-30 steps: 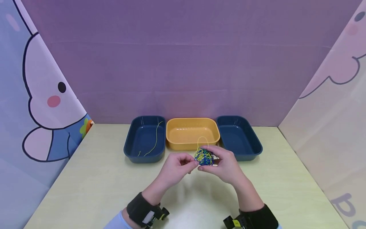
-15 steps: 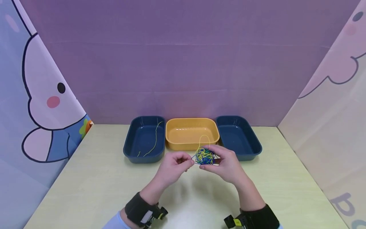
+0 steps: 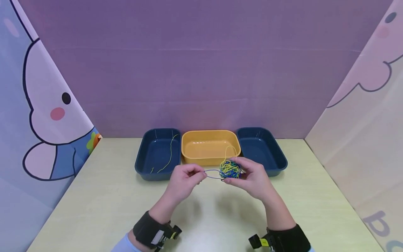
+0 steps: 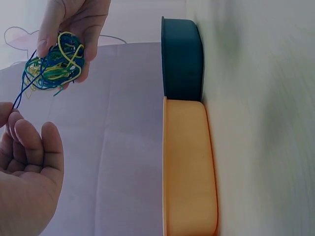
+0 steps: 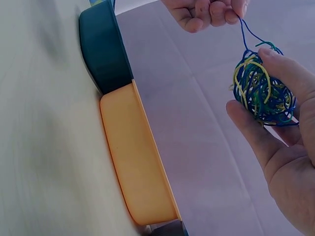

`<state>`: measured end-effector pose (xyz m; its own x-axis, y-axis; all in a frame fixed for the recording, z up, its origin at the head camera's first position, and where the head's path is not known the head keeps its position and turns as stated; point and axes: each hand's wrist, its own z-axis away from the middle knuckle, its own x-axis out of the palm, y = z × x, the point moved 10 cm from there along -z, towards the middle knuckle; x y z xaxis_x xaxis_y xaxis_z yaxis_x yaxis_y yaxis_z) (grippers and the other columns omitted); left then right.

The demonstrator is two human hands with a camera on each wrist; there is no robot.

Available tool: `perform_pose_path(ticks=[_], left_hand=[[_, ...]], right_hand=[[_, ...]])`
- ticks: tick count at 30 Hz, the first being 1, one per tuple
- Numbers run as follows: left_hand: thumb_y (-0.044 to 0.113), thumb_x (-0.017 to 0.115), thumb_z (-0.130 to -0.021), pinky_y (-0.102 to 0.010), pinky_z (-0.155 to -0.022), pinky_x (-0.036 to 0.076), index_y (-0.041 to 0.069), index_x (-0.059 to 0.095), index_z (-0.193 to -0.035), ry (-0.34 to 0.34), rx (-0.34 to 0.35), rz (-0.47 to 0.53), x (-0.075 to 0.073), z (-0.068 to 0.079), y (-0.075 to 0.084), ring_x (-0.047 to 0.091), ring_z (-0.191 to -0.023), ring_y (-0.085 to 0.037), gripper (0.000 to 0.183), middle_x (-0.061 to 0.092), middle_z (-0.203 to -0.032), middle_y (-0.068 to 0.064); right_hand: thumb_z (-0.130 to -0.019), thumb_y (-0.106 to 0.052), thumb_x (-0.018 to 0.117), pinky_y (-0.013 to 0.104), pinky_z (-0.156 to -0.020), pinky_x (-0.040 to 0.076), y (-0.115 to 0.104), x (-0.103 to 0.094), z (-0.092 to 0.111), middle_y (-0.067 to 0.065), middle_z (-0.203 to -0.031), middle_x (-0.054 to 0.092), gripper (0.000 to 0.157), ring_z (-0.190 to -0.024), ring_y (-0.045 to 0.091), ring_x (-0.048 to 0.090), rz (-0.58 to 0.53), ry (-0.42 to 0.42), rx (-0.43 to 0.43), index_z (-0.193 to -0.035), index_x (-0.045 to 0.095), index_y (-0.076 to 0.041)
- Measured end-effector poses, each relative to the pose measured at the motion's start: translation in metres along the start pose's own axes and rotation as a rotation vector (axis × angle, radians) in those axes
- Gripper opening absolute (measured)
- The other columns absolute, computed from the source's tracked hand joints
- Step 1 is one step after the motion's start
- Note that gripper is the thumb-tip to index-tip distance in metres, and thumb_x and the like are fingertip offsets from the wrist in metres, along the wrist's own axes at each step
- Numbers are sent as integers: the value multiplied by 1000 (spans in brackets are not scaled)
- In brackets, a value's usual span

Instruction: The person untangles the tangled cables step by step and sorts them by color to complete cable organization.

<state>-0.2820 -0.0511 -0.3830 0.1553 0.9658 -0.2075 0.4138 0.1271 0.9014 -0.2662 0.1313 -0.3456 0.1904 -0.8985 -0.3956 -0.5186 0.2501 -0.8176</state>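
Note:
A tangled ball of blue, green and yellow string (image 3: 230, 169) is held above the table between the thumb and fingers of my right hand (image 3: 250, 176). To its left, my left hand (image 3: 185, 180) pinches a loop of blue string (image 3: 213, 170) that runs out from the ball. In the right wrist view the two blue strands (image 5: 243, 34) meet at the left fingertips. A yellow loop (image 3: 231, 147) sticks up from the top of the tangle. Strands of blue, green and yellow also show on the ball (image 4: 59, 64) in the left wrist view.
Behind the hands stand a blue tray (image 3: 143, 168) at left, a yellow tray (image 3: 211, 161) in the middle and another blue tray (image 3: 278, 164) at right. A length of yellow string (image 3: 171, 154) and a short piece (image 3: 152, 170) lie in the left tray. A purple backdrop (image 3: 201, 70) rises behind.
My left hand has moved left, away from the ball, drawing out a blue loop that has grown longer. The right hand and ball have shifted slightly right.

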Motion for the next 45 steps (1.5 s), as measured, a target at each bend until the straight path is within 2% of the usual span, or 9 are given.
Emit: perform_pose_path(ticks=[5,10,13,18,22,30,37,45], left_hand=[[5,64,-90,-26,-52,41,9,71,-83,26,11,17,-8,-1,-2,51,-61,-21,10,58,-67,-4],[4,63,-90,-25,-50,39,8,70,-81,43,5,6,-14,-2,0,52,-61,-21,11,58,-66,-5],[0,62,-89,-24,-50,39,2,69,-81,67,14,0,-21,-1,11,52,-61,-22,11,58,-66,-9],[-4,60,-89,-23,-51,37,-4,67,-82,72,12,-4,-28,1,34,50,-62,-24,10,56,-66,-18],[-3,61,-89,-23,-51,37,-3,67,-82,77,-3,-15,-32,2,38,50,-62,-24,10,56,-67,-18],[-5,61,-88,-23,-49,35,-2,67,-80,107,49,-16,-38,3,42,48,-60,-23,10,55,-65,-15],[-9,61,-86,-22,-50,39,-5,66,-80,166,128,-31,-45,4,49,47,-58,-20,9,56,-66,-12],[-9,62,-86,-19,-50,41,-7,67,-82,259,140,-35,-61,5,50,48,-59,-19,7,57,-68,-14]], right_hand=[[-76,0,78,38,-72,57,3,-6,1,11,-113,62,52,-93,19,62,9,9,10,-125,58,-1],[-76,3,77,35,-70,57,4,-11,2,16,-111,62,52,-91,21,63,11,21,8,-124,56,2],[-76,5,76,32,-68,58,13,-17,3,16,-110,63,52,-90,23,64,-2,47,4,-124,57,1],[-78,-2,78,34,-68,57,35,-26,3,9,-111,64,48,-90,22,64,-29,67,2,-122,60,-9],[-78,-8,79,36,-66,58,41,-31,4,6,-108,65,44,-88,22,65,-30,84,-7,-119,62,-12],[-78,-10,79,35,-65,58,42,-38,6,6,-104,68,41,-84,22,66,-24,114,12,-117,64,-10],[-77,-1,78,33,-64,58,45,-48,8,12,-100,68,41,-80,25,66,-48,144,58,-116,65,-6],[-76,7,76,30,-65,57,19,-57,9,21,-98,67,40,-80,25,66,-8,174,68,-114,62,6]])
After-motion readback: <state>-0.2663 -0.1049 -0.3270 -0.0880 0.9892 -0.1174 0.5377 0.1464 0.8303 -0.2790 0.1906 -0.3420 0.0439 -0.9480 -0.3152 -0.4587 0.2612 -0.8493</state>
